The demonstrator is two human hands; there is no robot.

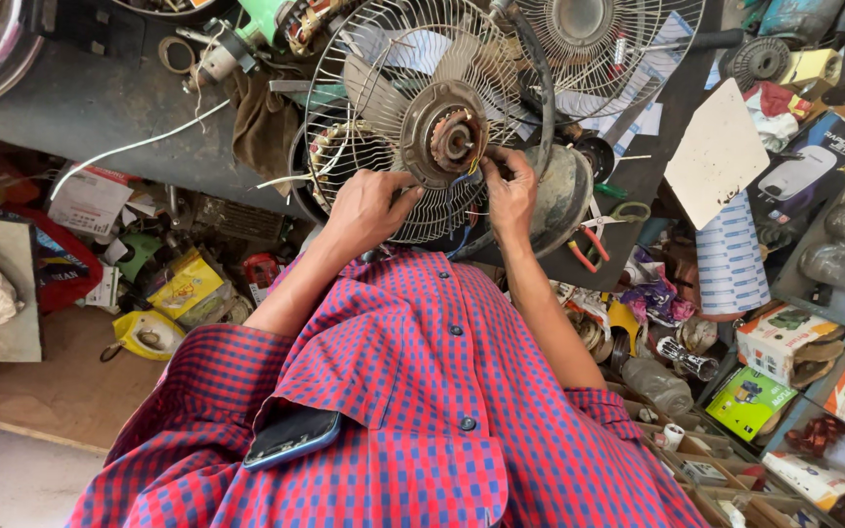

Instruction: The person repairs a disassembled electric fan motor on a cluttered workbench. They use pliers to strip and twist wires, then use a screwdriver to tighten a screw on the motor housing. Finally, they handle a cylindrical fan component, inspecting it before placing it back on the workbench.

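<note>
A wire fan guard [383, 68] with a rusty round motor [445, 134] in its middle lies on the dark workbench [70, 108] in front of me. My left hand [369, 207] grips the guard's lower rim just left of the motor. My right hand [509, 191] pinches thin coloured wires [472, 166] that come off the motor's lower right side. A black cable [538, 78] arcs over the guard beside my right hand. My red and blue checked shirt fills the bottom of the view, with a phone [292, 436] in its pocket.
A second fan guard [628, 49] lies at the upper right. Red-handled pliers [594, 244] and scissors [623, 212] sit at the bench edge right of my right hand. Boxes, bottles and parts crowd the shelves on the right; bags and clutter lie below the bench on the left.
</note>
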